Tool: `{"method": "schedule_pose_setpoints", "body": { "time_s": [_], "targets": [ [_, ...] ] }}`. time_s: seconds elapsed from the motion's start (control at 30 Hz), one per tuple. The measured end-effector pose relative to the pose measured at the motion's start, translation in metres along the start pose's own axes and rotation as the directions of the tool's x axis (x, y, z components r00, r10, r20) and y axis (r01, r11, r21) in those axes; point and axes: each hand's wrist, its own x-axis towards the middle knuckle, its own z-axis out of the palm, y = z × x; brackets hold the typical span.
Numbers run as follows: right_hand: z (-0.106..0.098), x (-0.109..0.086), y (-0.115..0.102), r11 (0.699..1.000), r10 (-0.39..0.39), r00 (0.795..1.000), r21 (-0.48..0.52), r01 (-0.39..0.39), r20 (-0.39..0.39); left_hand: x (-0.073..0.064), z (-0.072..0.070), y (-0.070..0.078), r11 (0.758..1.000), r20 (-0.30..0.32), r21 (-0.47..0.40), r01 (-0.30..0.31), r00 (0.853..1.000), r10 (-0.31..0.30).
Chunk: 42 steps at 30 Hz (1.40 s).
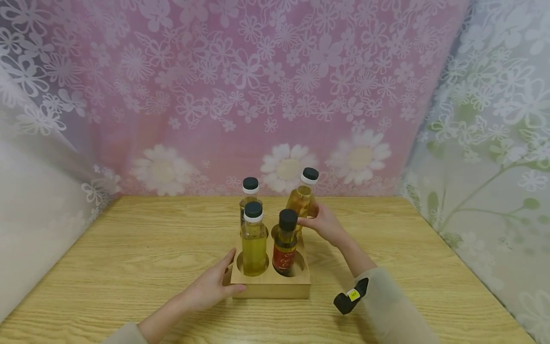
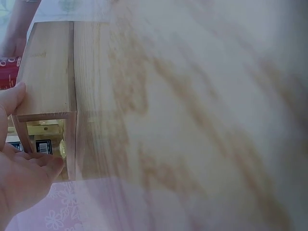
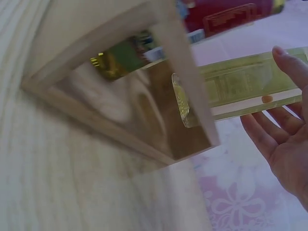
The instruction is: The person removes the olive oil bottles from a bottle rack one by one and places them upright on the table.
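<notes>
Your right hand (image 1: 327, 225) holds an oil bottle (image 1: 299, 200), thumb and fingers around its sides. It leans at the rack's back right hole, its base just under the top board and above the rack's floor. Your left hand (image 1: 210, 286) grips the rack (image 1: 270, 290) by its front left corner, thumb on the front face. A red-labelled bottle (image 1: 284, 259), a yellow bottle (image 1: 254, 253) and a rear bottle (image 1: 250, 191) fill the other holes. The rack rests on the worktop (image 1: 150, 239).

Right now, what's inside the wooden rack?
Yellow bottle front left, red-labelled bottle front right, third bottle back left, base of held bottle. Head view: yellow bottle covers most of third's lower body.
</notes>
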Motion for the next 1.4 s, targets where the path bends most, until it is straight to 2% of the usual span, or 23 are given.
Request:
{"method": "schedule_pose_setpoints", "body": {
  "time_s": [0.17, 0.3, 0.47, 0.67, 0.87, 1.0, 1.4],
  "targets": [
    [-0.010, 0.001, -0.008, 0.998, 0.023, 1.000, 0.053, -0.022, -0.011, 0.000, 0.000, 0.000, 1.000, -0.003, 0.001, 0.004, 1.000, -0.004],
    [-0.018, 0.001, -0.013, 0.996, 0.010, 1.000, 0.090, -0.008, -0.025, -0.001, 0.000, 0.001, 1.000, -0.003, 0.007, 0.000, 1.000, 0.000],
    [-0.028, 0.000, -0.017, 0.996, -0.031, 0.998, 0.081, 0.036, -0.057, 0.000, 0.000, 0.002, 1.000, -0.007, 0.012, 0.000, 1.000, 0.000],
    [-0.040, -0.004, -0.017, 0.996, -0.035, 0.998, 0.081, 0.040, -0.061, 0.000, -0.002, 0.001, 1.000, -0.010, 0.020, 0.002, 1.000, -0.002],
    [-0.052, -0.014, -0.008, 0.998, 0.008, 0.998, 0.068, -0.003, -0.068, 0.000, -0.002, -0.001, 1.000, -0.015, 0.027, -0.002, 1.000, 0.002],
    [-0.062, -0.021, 0.001, 0.998, 0.048, 0.996, 0.031, -0.046, -0.075, 0.000, -0.002, -0.001, 0.999, -0.014, 0.032, -0.007, 1.000, 0.007],
    [-0.091, -0.046, 0.029, 0.989, 0.105, 0.989, -0.090, -0.114, -0.102, 0.000, -0.003, 0.000, 0.999, -0.008, 0.031, -0.007, 1.000, 0.007]
  ]
}}
